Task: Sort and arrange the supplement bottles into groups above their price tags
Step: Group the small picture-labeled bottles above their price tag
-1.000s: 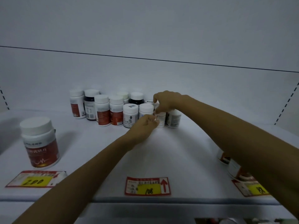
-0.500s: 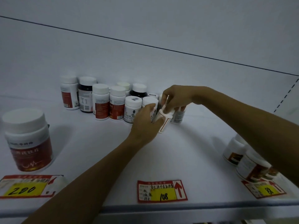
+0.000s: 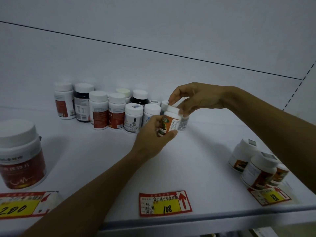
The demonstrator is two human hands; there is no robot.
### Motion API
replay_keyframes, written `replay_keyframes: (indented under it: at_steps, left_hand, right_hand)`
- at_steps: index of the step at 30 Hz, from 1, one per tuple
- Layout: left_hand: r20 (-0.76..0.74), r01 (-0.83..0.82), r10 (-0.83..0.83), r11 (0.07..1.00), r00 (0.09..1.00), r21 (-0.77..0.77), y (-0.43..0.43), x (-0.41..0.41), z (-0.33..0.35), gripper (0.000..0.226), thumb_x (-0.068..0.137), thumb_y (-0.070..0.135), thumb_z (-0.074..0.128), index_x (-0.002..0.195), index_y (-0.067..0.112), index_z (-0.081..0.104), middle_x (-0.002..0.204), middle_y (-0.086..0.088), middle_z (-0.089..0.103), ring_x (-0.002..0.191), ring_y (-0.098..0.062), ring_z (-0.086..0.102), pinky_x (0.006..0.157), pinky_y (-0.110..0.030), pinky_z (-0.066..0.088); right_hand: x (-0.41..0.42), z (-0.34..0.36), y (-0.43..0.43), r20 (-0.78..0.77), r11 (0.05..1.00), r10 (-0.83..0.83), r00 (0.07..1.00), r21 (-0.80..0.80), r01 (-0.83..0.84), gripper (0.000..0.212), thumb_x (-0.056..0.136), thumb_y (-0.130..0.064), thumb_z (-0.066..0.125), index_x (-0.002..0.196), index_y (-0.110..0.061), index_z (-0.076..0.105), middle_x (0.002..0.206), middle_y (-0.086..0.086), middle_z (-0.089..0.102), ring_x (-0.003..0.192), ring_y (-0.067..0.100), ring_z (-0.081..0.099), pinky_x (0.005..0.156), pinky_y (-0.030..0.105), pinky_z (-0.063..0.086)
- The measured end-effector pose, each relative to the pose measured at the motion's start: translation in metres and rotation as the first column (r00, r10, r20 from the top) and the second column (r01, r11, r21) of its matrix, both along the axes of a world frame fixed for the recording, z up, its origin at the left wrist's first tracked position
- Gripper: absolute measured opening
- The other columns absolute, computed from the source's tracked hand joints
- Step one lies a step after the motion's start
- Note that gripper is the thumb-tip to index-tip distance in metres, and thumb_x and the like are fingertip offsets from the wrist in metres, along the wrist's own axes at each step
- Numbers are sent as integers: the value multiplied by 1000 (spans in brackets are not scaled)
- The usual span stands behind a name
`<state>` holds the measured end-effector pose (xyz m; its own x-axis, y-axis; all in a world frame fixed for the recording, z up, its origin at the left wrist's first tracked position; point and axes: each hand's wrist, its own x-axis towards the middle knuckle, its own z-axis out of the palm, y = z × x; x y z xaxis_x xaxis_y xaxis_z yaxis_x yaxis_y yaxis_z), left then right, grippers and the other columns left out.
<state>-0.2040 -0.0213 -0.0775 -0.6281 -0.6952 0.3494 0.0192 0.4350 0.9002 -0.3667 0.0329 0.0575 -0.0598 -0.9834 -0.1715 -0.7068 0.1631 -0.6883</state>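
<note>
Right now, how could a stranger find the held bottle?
Look at the white shelf, above the red and yellow price tag marked 108. The left hand and right hand hold a small white-capped plastic bottle. Only it is held up, with an orange and green label.

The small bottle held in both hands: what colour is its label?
Orange, with a green patch, on the small white-capped plastic bottle; head view.

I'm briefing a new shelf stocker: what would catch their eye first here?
The left hand grips a small orange-labelled bottle mid-shelf while the right hand pinches its white cap. A cluster of white-capped bottles stands behind, and a big red-labelled jar sits front left above the 280 tag.
</note>
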Motion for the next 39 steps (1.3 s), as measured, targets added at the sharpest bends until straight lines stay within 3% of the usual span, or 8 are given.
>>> replay_keyframes:
  at_steps: [6, 11, 16, 21, 24, 27, 33, 39]
  left_hand:
    - [-9, -292, 298, 930, 955, -223, -4, 4, -5, 61, 67, 40, 78, 113, 18, 45, 118, 1, 59, 102, -13, 58, 85, -28, 51]
    - [-29, -354, 361, 889, 932, -289, -4, 7, -6, 67, 63, 42, 80, 113, 14, 45, 112, -3, 58, 99, -16, 58, 79, -29, 53]
    - [35, -272, 301, 901, 953, -339, 3, 8, -7, 71, 74, 48, 69, 130, 16, 38, 133, -3, 49, 117, -16, 51, 93, -33, 49]
    - [98, -207, 268, 890, 958, -406, 11, -1, 8, 42, 91, 43, 47, 125, 17, 45, 124, -3, 54, 109, -17, 55, 88, -32, 48]
    - [95, -129, 177, 917, 980, -377, 27, -16, 24, 22, 95, 36, 44, 106, 21, 54, 102, 4, 61, 92, -10, 58, 77, -21, 46]
    - [34, -60, 74, 949, 997, -309, 64, -42, 30, 18, 96, 29, 42, 96, 18, 57, 94, 5, 65, 86, -6, 59, 77, -25, 47]
    - [91, 33, -39, 998, 995, 60, 127, -99, 20, 31, 97, 47, 27, 115, 28, 44, 119, 6, 52, 114, -16, 50, 105, -43, 39]
    - [15, -101, 101, 969, 995, 226, 174, -124, 20, 56, 97, 46, 19, 141, 16, 34, 148, -1, 37, 134, -17, 37, 112, -35, 28]
  right_hand:
    - [16, -9, 0, -198, 993, -116, 973, -15, 115, 36, 88, -46, 55, 107, -16, 63, 104, 2, 69, 82, 18, 70, 65, 25, 58]
    - [26, -12, 1, -222, 994, -107, 969, 2, 110, 27, 91, -43, 53, 95, -18, 63, 93, 8, 73, 79, 21, 71, 58, 25, 57]
    - [16, 0, 16, -283, 990, -141, 949, -68, 127, 31, 90, -36, 59, 104, -9, 63, 94, 9, 72, 80, 21, 72, 62, 28, 57]
    - [-31, 15, 53, -410, 965, -263, 874, -121, 234, 34, 89, -39, 60, 104, -8, 62, 92, 11, 73, 79, 22, 72, 69, 32, 55]
    - [-67, 18, 77, -476, 944, -328, 816, -121, 308, 37, 89, -39, 59, 106, -7, 61, 93, 13, 73, 78, 24, 72, 70, 33, 54]
    - [-99, 16, 104, -522, 934, -339, 783, -83, 349, 37, 89, -40, 59, 106, -7, 62, 91, 12, 73, 77, 24, 72, 66, 31, 53]
    - [-135, -1, 140, -531, 949, -226, 816, 67, 307, 38, 86, -45, 61, 97, -8, 66, 81, 8, 75, 71, 19, 73, 67, 28, 52]
    - [-142, -17, 152, -474, 971, -77, 877, 163, 174, 40, 84, -44, 64, 100, -8, 66, 87, 9, 75, 77, 22, 72, 73, 33, 53]
